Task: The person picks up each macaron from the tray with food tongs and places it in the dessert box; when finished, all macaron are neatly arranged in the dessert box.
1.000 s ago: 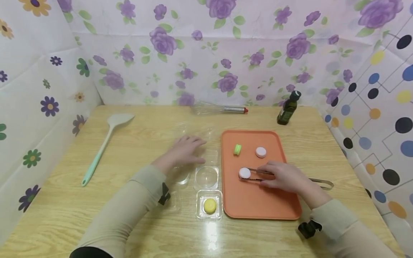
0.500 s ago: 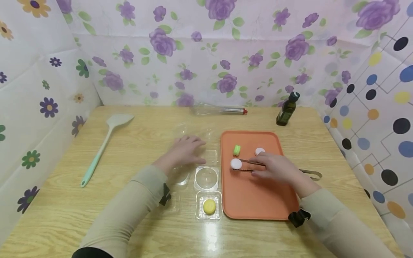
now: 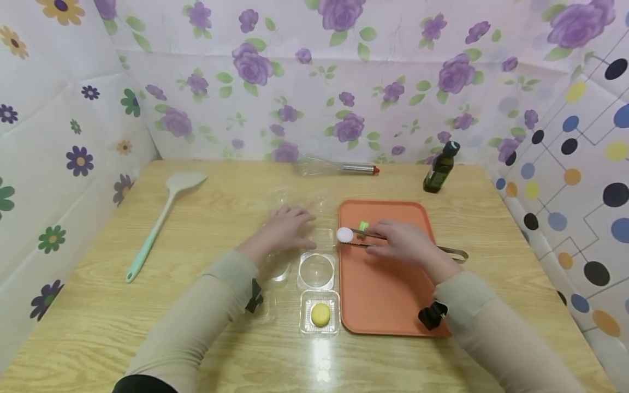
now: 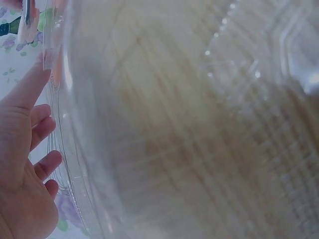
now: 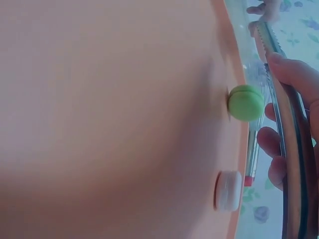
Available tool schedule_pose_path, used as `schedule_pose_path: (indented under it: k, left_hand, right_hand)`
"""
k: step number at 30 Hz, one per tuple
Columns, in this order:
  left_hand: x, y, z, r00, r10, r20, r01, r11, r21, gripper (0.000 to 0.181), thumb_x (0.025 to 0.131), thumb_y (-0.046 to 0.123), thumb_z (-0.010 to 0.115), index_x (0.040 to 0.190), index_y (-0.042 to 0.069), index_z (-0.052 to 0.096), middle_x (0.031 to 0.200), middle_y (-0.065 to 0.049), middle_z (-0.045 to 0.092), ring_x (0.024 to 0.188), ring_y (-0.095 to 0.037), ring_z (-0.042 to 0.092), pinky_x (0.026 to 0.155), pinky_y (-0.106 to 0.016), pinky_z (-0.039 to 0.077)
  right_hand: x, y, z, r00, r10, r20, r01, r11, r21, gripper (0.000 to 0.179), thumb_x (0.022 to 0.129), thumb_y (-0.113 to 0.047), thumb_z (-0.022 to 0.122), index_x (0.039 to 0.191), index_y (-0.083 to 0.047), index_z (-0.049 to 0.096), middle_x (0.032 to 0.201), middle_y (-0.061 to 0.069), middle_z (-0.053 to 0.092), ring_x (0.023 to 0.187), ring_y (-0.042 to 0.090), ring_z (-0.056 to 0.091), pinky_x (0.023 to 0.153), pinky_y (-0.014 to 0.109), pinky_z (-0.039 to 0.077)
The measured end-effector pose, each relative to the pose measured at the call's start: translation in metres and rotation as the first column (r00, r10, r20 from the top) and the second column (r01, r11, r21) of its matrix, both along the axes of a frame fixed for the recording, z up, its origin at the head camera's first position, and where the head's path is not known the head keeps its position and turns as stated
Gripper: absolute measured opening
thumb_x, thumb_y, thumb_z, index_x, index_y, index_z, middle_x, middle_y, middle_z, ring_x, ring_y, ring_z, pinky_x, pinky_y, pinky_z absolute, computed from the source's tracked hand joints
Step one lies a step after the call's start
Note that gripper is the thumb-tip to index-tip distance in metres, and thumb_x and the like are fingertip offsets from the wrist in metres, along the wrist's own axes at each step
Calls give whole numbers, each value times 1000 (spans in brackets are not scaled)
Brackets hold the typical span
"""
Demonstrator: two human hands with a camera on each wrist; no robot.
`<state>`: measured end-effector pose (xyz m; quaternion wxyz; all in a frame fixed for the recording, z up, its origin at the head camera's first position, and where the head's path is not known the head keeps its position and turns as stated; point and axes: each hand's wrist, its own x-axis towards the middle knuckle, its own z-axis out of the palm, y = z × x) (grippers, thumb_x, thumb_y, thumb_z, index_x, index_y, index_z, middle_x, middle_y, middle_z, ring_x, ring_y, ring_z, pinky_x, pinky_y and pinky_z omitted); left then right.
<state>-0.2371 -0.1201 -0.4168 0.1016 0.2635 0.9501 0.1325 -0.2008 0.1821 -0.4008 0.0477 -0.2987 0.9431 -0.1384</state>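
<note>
A person's right hand (image 3: pixel 405 244) grips metal tongs (image 5: pixel 291 144), whose tips hold a pale macaron (image 3: pixel 345 235) at the left edge of an orange tray (image 3: pixel 388 295). A green macaron (image 5: pixel 245 103) and a second pale one (image 5: pixel 228 190) sit on the tray. The left hand (image 3: pixel 285 229) is relaxed, thumb apart, among clear plastic containers (image 3: pixel 316 271); contact is unclear. One container holds a yellow macaron (image 3: pixel 320 315).

From above, the right hand (image 3: pixel 405 245) hides the middle of the tongs (image 3: pixel 455 252) and a pink macaron (image 5: pixel 230 190); the tongs partly cover the green macaron (image 3: pixel 363 225). The left hand (image 3: pixel 286 229) blocks part of the clear plastic containers (image 3: pixel 324 238). I can't read the bottle's label (image 3: pixel 433 178).
</note>
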Motion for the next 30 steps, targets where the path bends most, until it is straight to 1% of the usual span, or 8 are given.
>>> schedule_pose_path:
  k: [5, 9, 11, 16, 19, 22, 25, 30]
  left_hand:
    - [1, 1, -1, 1000, 11, -3, -11, 1000, -8, 79, 77, 55, 68, 142, 18, 41, 145, -7, 37, 131, -34, 29, 108, -56, 17]
    - [1, 0, -2, 1000, 16, -7, -16, 1000, -12, 80, 76, 56, 67, 142, 19, 41, 146, -7, 37, 131, -34, 30, 107, -57, 17]
    - [1, 0, -3, 1000, 17, -6, -17, 1000, -6, 80, 76, 57, 67, 142, 19, 41, 146, -7, 37, 131, -34, 30, 107, -57, 18]
    - [1, 0, -4, 1000, 13, -14, -13, 1000, 7, 79, 76, 57, 66, 141, 19, 41, 145, -7, 38, 130, -33, 31, 107, -57, 18]
    - [0, 0, -5, 1000, 10, -19, -10, 1000, 16, 79, 77, 57, 66, 141, 18, 42, 144, -7, 39, 129, -33, 32, 107, -57, 18]
    - [0, 0, -5, 1000, 11, -20, -10, 1000, 23, 79, 76, 56, 67, 140, 18, 43, 144, -7, 39, 129, -33, 32, 107, -57, 19]
    - [0, 0, -4, 1000, 14, -22, -13, 1000, 26, 79, 76, 56, 68, 140, 18, 43, 144, -7, 39, 129, -33, 32, 107, -57, 19]
    - [2, 1, -4, 1000, 28, -2, -28, 999, 41, 78, 75, 53, 70, 140, 18, 43, 142, -6, 41, 128, -32, 34, 107, -57, 18]
  right_hand:
    - [-7, -12, 2, 1000, -16, 11, 16, 1000, 9, 45, 86, -43, 65, 125, -20, 62, 123, 3, 58, 110, 25, 56, 88, 48, 46]
    - [-12, -24, 5, 1000, 9, -4, -9, 1000, 6, 43, 86, -41, 66, 123, -19, 63, 118, 1, 61, 103, 22, 58, 83, 45, 48]
    - [-14, -30, 6, 1000, 17, -11, -17, 1000, 10, 42, 85, -40, 67, 121, -19, 64, 112, 0, 62, 97, 20, 59, 78, 43, 49]
    - [-18, -41, 5, 999, 28, -35, -27, 998, 54, 41, 83, -42, 68, 119, -21, 66, 109, -1, 63, 93, 18, 60, 75, 40, 50]
    - [-19, -47, 6, 998, 37, -46, -33, 995, 91, 42, 83, -44, 68, 118, -20, 66, 112, 0, 62, 98, 20, 60, 78, 42, 50]
    - [-20, -52, 7, 998, 42, -50, -36, 992, 123, 43, 82, -44, 68, 118, -19, 66, 114, 2, 61, 100, 23, 60, 78, 45, 50]
    - [-21, -57, 9, 998, 36, -42, -29, 989, 146, 42, 83, -43, 67, 117, -20, 66, 113, 1, 61, 100, 22, 60, 76, 44, 51]
    - [-22, -64, 12, 1000, 25, -9, -23, 982, 188, 36, 84, -41, 67, 115, -21, 67, 107, -2, 60, 96, 19, 60, 74, 42, 50]
